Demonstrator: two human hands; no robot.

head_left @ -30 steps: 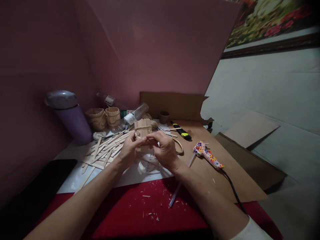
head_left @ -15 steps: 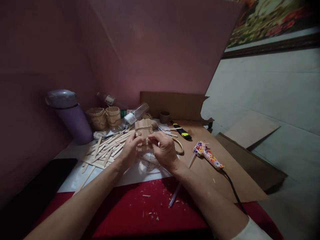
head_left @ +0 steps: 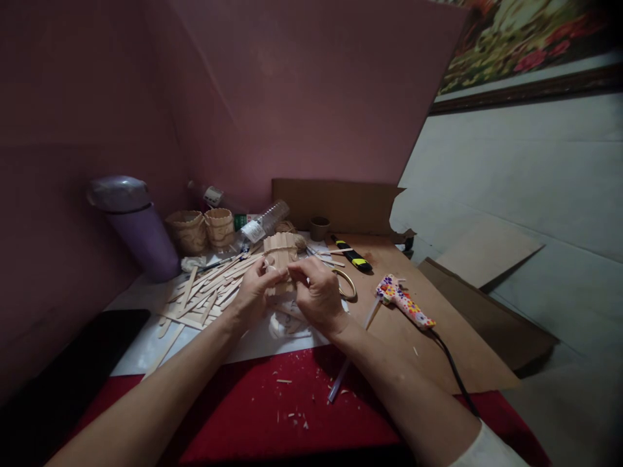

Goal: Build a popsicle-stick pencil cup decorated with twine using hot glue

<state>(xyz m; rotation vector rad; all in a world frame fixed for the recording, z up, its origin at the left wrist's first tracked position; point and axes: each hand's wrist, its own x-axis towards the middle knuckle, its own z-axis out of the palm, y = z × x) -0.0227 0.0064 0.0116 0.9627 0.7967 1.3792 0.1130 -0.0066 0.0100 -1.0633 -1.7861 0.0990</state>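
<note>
A small cup made of upright wooden craft sticks (head_left: 280, 245), with twine tied round its upper part, stands tilted between my hands. My left hand (head_left: 254, 285) grips its left side, the thumb lying across the front. Against the right front of the cup, my right hand (head_left: 316, 288) is closed with thumb and fingertips pinched together; whatever is between them is too small to make out. A ball of twine (head_left: 300, 243) shows just behind the cup. Below the hands lies a crumpled clear plastic piece (head_left: 287, 324) on white paper.
Loose craft sticks (head_left: 209, 292) are heaped at left. Behind them stand two stick cups (head_left: 220, 228), a plastic bottle (head_left: 263, 224) and a purple tumbler (head_left: 141, 227). On the cardboard (head_left: 438, 344) lie a flowered glue gun (head_left: 403, 301), a utility knife (head_left: 353, 254) and a tape roll (head_left: 346, 285).
My left thumb has stretched further across the cup's front, toward the right fingertips. The right hand keeps nearly the same pinch. The view has shifted slightly.
</note>
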